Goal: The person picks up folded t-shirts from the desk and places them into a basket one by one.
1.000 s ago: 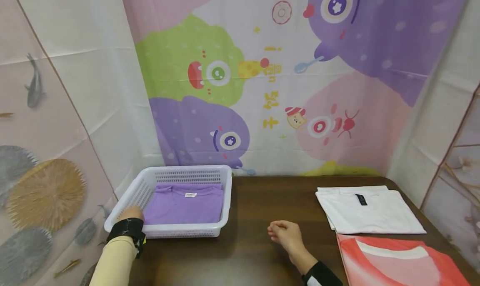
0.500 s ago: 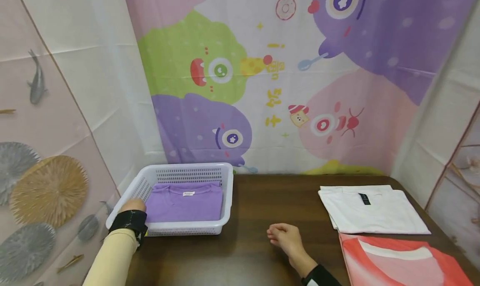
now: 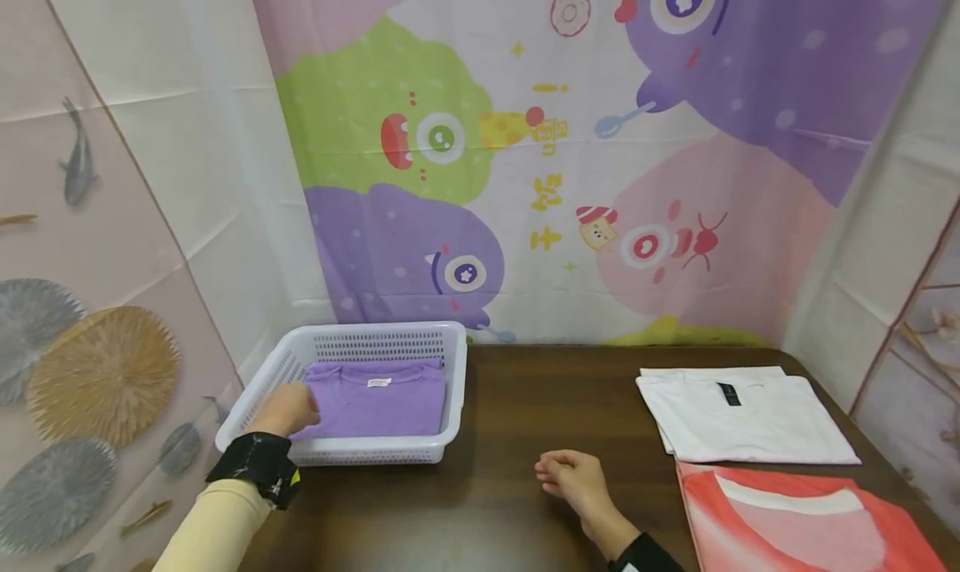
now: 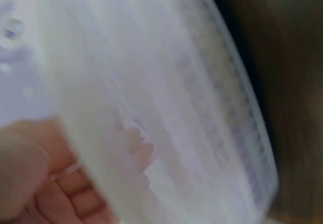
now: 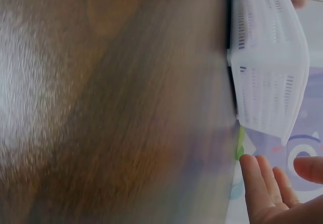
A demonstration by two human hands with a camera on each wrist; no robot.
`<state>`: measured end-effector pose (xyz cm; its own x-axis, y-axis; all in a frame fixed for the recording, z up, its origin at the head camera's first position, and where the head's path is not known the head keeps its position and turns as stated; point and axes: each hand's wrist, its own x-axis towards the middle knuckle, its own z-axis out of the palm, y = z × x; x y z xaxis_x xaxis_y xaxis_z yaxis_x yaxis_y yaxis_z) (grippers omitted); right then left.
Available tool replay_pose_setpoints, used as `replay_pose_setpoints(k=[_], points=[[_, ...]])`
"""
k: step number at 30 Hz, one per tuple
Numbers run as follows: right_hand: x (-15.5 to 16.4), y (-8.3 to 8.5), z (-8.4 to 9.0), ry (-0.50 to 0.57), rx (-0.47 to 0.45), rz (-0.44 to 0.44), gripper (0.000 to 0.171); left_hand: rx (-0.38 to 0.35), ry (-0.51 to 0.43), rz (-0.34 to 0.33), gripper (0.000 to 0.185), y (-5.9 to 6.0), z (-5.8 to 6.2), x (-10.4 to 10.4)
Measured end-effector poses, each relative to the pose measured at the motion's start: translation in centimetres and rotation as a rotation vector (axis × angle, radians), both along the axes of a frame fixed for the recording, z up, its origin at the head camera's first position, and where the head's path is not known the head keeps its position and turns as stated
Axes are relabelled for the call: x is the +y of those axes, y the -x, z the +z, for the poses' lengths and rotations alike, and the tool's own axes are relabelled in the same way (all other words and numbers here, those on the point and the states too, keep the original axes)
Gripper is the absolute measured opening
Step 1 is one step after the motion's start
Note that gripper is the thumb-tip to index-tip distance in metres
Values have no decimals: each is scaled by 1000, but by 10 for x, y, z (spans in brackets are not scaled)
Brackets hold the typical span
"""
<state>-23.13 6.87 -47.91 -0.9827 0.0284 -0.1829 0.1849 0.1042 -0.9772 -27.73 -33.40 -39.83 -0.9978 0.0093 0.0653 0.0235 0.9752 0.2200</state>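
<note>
Backdrop (image 3: pixel 547 305): hung behind the worktop, so reach is limited at the back.
Worktop (image 3: pixel 510 405): bounded at the back by the backdrop, with a rounded far right corner; the front edge is not shown. Most room for moving is offered between basket and white shirt.
Basket (image 3: pixel 405 451): set at the back left. Its raised rim is best cleared from above, so that the basket is not nudged by the wrist.
Coral shirt (image 3: pixel 720 522): laid at the near right, partly cut off from view.
White shirt (image 3: pixel 757 426): folded just beyond the coral shirt, near the right edge.
Purple shirt (image 3: pixel 382 409): folded flat inside the basket, collar to the back. The folds would probably be kept neat by light touches at the borders.
Left hand (image 3: pixel 285 409): held over the basket's near left corner, by the purple shirt's left edge, fingers bent; whether anything is gripped cannot be told.
Right hand (image 3: pixel 577 484): held over the worktop, apart from basket and shirts, fingers relaxed, thumb apart; nothing is held.
</note>
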Motion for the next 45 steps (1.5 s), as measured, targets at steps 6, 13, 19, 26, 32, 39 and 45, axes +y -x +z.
replay_pose_setpoints(k=[6,13,19,26,32,39,45], points=[[6,-4,2,3,7,4,28,122,-181,-325,13,-8,-5,51],[15,-16,8,1,22,39,32,206,-215,-416,12,-23,-17,82],[28,-22,15,10,55,56,34,290,-252,-346,7,-32,-24,91],[46,-19,33,-42,76,-38,27,483,-301,-359,12,-54,-22,124],[81,-18,43,-207,113,-105,31,465,-434,-418,16,-66,-21,178],[139,-22,39,-477,99,-172,43,271,-741,-438,13,-80,-38,247],[187,-34,22,-587,-2,-257,54,-31,-1001,-375,16,-92,-62,305]])
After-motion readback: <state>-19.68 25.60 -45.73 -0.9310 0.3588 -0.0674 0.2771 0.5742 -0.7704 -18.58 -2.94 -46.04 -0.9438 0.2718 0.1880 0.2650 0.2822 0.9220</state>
